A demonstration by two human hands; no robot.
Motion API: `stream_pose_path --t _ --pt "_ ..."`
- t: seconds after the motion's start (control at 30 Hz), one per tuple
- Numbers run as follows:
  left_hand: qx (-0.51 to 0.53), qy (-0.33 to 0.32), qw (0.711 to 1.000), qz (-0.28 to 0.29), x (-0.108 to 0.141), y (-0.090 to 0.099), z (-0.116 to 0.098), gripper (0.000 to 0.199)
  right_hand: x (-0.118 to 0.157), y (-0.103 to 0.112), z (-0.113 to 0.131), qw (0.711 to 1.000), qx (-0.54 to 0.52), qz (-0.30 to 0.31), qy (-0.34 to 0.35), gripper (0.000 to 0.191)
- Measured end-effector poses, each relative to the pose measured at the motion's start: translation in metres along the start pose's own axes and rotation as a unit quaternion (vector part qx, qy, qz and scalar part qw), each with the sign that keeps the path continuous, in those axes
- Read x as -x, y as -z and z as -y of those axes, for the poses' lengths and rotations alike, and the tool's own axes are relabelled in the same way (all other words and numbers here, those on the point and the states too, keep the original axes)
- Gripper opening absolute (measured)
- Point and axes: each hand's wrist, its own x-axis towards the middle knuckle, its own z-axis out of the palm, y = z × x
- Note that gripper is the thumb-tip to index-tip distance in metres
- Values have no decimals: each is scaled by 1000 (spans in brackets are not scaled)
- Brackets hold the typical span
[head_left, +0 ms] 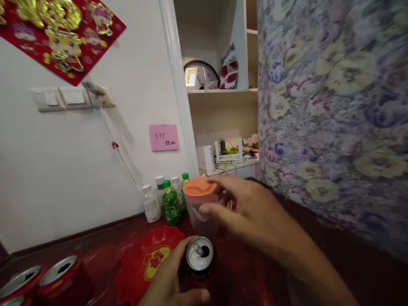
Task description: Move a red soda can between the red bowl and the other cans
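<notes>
Left hand (pixel 174 274): curled around the can
Can (pixel 199 256): already opened — just right of the red tray (pixel 132 261)
Right hand (pixel 253 206): half open by the jug (pixel 201 214), nothing visibly gripped — fingertip contact hard to tell
Jug: behind the can, orange lid (pixel 199 188) on

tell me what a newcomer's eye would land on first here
Probably the shiny red decoration at top left, bright against the white wall. Next, perhaps, the orange-lidded container near the centre, partly behind the right hand, and the opened can in the left hand below.
</notes>
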Motion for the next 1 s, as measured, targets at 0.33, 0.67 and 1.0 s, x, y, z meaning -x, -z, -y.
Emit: stream_pose_path --t 0.33,0.67,1.0 --pt "32 -22 999 15 -91 -103 -12 68 10 57 -14 838 -195 -506 57 12" --pt "-49 5 997 -54 -141 -155 1 78 10 64 -12 820 -223 -525 55 10" --pt "-36 18 995 -88 -145 -168 5 83 9 54 -9 827 -234 -511 30 9"
